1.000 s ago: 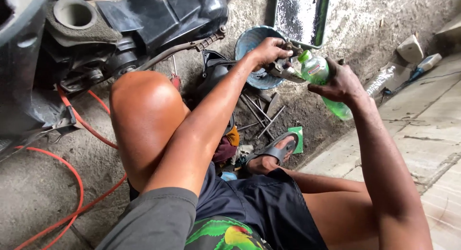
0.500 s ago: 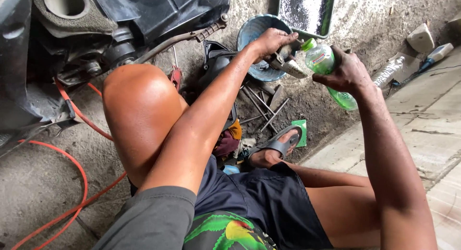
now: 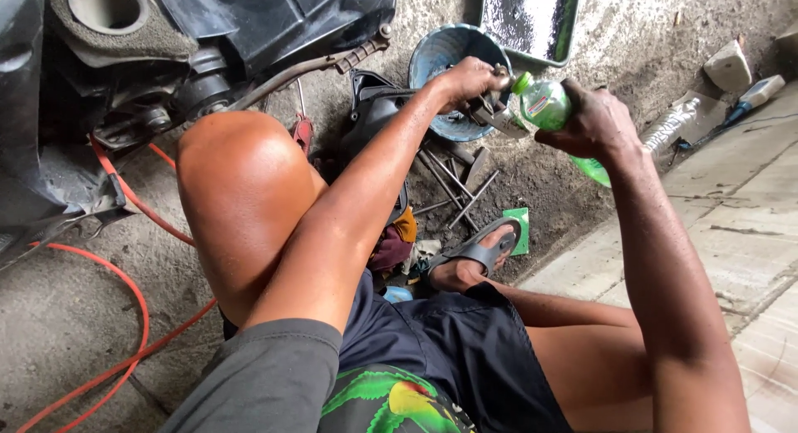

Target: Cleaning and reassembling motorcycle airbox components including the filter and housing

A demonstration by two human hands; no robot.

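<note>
Two hands up, close together, over blue bowl (image 3: 453,55). Right hand (image 3: 592,121) wrapped tight round green bottle (image 3: 544,105). Bottle tipped sideways, green cap toward left hand (image 3: 465,80). Left hand closed round small dark metal part (image 3: 492,109), just beside cap. Bottle clear green plastic, label on side. Metal rods (image 3: 453,184) on ground below.
</note>
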